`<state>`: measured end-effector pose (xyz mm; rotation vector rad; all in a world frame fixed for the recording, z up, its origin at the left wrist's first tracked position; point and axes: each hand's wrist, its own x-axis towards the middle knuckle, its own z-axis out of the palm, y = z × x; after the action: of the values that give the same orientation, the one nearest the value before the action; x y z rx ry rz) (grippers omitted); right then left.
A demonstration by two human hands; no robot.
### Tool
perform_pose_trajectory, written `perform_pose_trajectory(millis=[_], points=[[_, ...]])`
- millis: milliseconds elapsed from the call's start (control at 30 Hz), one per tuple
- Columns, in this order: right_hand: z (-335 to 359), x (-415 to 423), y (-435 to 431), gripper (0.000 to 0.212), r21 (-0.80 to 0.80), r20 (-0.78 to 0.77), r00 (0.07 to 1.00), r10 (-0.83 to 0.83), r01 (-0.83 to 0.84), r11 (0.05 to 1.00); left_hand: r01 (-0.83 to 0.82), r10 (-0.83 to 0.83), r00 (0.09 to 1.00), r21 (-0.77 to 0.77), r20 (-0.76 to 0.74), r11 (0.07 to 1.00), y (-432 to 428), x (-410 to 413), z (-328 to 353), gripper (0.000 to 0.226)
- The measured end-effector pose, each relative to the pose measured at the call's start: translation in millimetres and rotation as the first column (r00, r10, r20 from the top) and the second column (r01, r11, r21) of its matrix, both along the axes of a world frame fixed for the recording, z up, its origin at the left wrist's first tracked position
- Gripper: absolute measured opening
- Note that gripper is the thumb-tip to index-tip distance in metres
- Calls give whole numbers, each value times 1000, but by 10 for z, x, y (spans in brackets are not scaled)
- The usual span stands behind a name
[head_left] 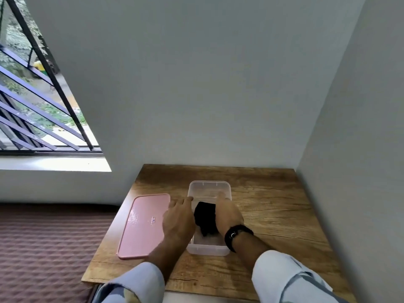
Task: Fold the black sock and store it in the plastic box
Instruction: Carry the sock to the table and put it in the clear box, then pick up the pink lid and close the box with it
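Observation:
A clear plastic box (209, 186) stands in the middle of the wooden table. The black sock (205, 217), bunched and folded, lies inside it between my two hands. My left hand (178, 217) rests over the box's left wall, fingers stretched forward and slightly apart, touching the sock's left side at most. My right hand (227, 212), with a black band on its wrist, reaches into the box along the sock's right side, fingers extended. Whether either hand still grips the sock is hidden by the hands themselves.
The pink lid (144, 224) lies flat on the table (273, 215) just left of the box. White walls close the table in behind and on the right. A barred window and a brown patterned mattress (43, 248) are at left.

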<state>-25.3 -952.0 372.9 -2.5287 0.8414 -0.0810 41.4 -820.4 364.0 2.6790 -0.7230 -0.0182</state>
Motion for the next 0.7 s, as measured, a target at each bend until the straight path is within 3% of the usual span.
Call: perform_pose_trajectory(millis=[100,167,233,300,367,433,533,700], points=[[69,31,126,32,-57,49,999,-8,11,998,-67,69,997,-104,25,992,265,106,40,46],[96,114,324,25,-8,229,973,27,-26,1000,-176,178,984,-169,-8,970,517,237,56,46],[105,242,631,19,49,402,913,70,-98,994,-275,267,960,-110,-82,955,820,390,14,49],[66,411,1002,21,226,442,894,72,-189,956,-320,323,928,46,-186,946,1134,537,-77,55],[-35,552,1303,29,500,293,956,22,-173,849,-317,349,901,160,-258,935,1372,627,-187,58],[-217,672,1515,38,609,31,999,20,-35,792,-333,374,873,178,-314,926,1554,672,-308,52],[-446,759,1699,43,576,-140,988,-68,137,806,-328,365,847,160,-386,931,1709,732,-474,38],[-636,841,1717,44,503,-189,960,-204,273,820,-447,402,765,35,-504,894,1932,923,-718,31]])
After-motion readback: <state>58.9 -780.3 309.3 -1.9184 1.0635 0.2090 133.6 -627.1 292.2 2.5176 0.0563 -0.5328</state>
